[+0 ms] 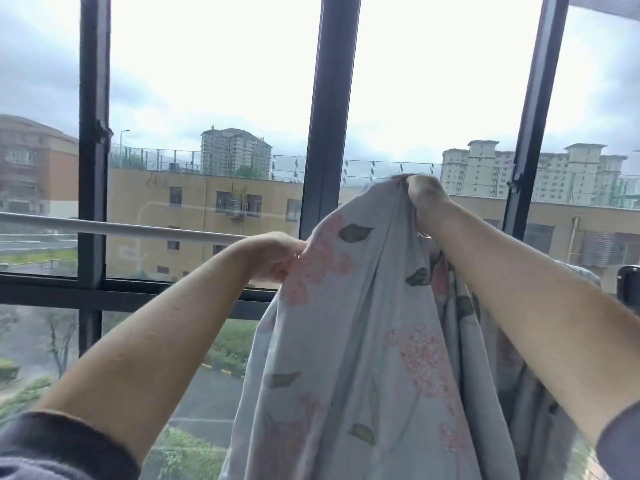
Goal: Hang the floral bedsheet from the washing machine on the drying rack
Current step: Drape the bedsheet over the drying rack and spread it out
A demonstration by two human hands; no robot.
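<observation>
The soft, probably damp-heavy pale blue-grey bedsheet (363, 306) with pink flowers and green leaves hangs bunched from the right hand (424, 199) above the white drying-rack rail (121, 228), while the left hand (273, 254) pinches its edge by the rail, likely the surest hold.

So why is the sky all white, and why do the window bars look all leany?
Head view: bright daylight washes the sky out to a white glare. Head view: the wide-angle lens makes the window bars lean, more so toward the edges. Head view: lit from behind, the floral bedsheet looks dim and soft. Head view: the sleeve in the bottom corner is blurred.
</observation>
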